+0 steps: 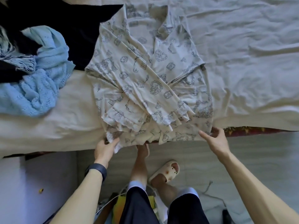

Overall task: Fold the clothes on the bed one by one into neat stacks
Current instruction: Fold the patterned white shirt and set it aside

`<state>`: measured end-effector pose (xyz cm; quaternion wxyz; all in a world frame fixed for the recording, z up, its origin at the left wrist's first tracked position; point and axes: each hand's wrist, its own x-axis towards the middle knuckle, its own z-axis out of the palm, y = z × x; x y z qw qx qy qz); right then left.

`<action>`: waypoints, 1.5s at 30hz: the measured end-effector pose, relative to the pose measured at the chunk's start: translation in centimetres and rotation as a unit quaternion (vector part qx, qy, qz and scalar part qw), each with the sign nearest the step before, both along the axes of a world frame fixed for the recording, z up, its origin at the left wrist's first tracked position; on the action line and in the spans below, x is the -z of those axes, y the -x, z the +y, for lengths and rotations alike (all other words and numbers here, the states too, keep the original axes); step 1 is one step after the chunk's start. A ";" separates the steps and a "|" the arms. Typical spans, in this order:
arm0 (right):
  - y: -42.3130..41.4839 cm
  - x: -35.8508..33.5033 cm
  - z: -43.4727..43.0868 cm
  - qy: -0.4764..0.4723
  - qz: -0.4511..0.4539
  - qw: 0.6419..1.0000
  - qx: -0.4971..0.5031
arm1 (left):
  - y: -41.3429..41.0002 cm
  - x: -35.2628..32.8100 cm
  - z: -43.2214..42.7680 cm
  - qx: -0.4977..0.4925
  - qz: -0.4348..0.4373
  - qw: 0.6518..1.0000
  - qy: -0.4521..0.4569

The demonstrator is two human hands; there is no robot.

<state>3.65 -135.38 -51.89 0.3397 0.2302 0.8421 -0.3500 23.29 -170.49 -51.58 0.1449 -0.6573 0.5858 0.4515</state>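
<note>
Cloth like this should be light, soft and limp, I judge, with no stiffness to keep a fold unless I press it flat. The cream collared long-sleeved shirt with blue-grey printed drawings [150,75] lies spread on the crumpled white bed sheet [242,46]. Its collar points away from me and its hem runs along the near edge of the bed. Both sleeves, with their frilled cuffs, lie crossed over the front.

My left hand [105,147] grips the hem's left corner, thumb on top and fingers under the cloth. My right hand [215,139] is at the hem's right corner, with the thumb lying along the hem and the fingers curled at the edge. I cannot tell whether they have closed on the cloth.

These two corners seem to me the right places to hold. Taken level and kept taut between my hands, the hem should travel as one straight line instead of sagging in the middle. I would pinch only the shirt, since the loose sheet beneath could come up with it.

The crossed sleeves lie loose and may slide off sideways if I lift fast or tilt one side. The frilled cuffs will make a thicker lump near the hem, so that part will want smoothing.

To my left a pale blue open-knit garment [40,78] and a dark, near-black garment [72,21] are heaped, and the dark one reaches the shirt's shoulder. The fold should stay clear of them.
</note>
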 end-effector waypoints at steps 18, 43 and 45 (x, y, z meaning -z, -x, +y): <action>-2.4 -10.0 1.6 0.196 0.001 0.969 0.148 | -4.1 -11.4 1.4 -0.104 0.204 0.973 -0.003; 2.4 -19.9 -3.9 0.269 -0.036 0.909 0.317 | 2.9 -19.9 -4.8 -0.227 0.225 0.942 -0.100; 6.8 -19.3 -6.9 0.283 -0.038 0.901 0.327 | 7.2 -19.2 -7.7 -0.224 0.230 0.942 -0.097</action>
